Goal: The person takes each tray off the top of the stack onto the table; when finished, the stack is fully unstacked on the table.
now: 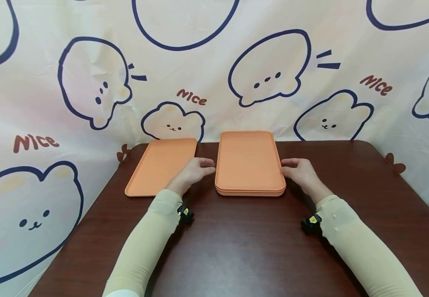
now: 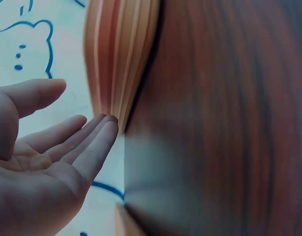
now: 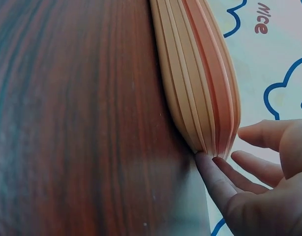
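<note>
A stack of several orange rectangular trays point(image 1: 250, 161) stands on the brown table between the two hands. My left hand point(image 1: 193, 173) is at its left side, with fingers extended and the thumb held apart. In the left wrist view the fingertips point(image 2: 110, 120) overlap the lower end of the stack's edge point(image 2: 122, 54). On the opposite side, my right hand point(image 1: 304, 175) has its fingertips right at the stack's edge point(image 3: 197, 73). The right thumb point(image 3: 256, 135) is up near the rim of the top tray, the fingers lower down.
Left of the stack lies a single orange tray point(image 1: 158, 169), partly behind the left hand and wrist. The dark brown table point(image 1: 236, 247) has rounded far corners. Behind it hangs a pale curtain point(image 1: 214, 70) printed with cartoon bears.
</note>
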A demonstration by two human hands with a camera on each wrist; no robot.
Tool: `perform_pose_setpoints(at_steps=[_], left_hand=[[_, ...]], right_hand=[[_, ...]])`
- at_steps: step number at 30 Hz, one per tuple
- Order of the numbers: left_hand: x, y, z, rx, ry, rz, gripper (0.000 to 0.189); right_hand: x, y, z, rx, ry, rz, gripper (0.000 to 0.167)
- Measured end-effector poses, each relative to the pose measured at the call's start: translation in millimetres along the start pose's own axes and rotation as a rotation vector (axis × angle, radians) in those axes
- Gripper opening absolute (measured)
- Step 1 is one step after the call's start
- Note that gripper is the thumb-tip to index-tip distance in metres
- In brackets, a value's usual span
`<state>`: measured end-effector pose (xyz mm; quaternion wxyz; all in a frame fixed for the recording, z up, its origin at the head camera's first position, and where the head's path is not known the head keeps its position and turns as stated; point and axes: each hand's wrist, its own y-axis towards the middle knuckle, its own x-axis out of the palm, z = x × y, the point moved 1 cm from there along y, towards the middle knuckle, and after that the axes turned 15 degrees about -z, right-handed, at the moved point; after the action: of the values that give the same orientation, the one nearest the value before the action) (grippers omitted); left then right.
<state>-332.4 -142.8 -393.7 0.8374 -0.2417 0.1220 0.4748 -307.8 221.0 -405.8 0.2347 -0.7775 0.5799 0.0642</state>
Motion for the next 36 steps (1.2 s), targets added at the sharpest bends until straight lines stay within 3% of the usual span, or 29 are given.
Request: perform_pose_setpoints(at_steps=[8, 17, 26, 36], left_hand=[[12.1, 10.6, 4.0, 0.029, -0.014, 0.006, 0.051], [9.4, 9.6, 2.9, 0.019, -0.004, 0.013, 0.049], [-5.4, -2.4, -9.6, -0.055, -0.042, 0.037, 0.050], [-29.7, -22.8, -23.1, -0.036, 0.062, 0.071, 0.052]], right_hand=[[3, 3.4, 2, 0.002, -0.027, 0.026, 0.048], [9, 9.1, -2, 0.006, -0.045, 0.055, 0.045], [31, 17.7, -11, -0.028, -0.032, 0.046, 0.043], [66, 33.1, -28, -0.040, 0.001, 0.041, 0.039]])
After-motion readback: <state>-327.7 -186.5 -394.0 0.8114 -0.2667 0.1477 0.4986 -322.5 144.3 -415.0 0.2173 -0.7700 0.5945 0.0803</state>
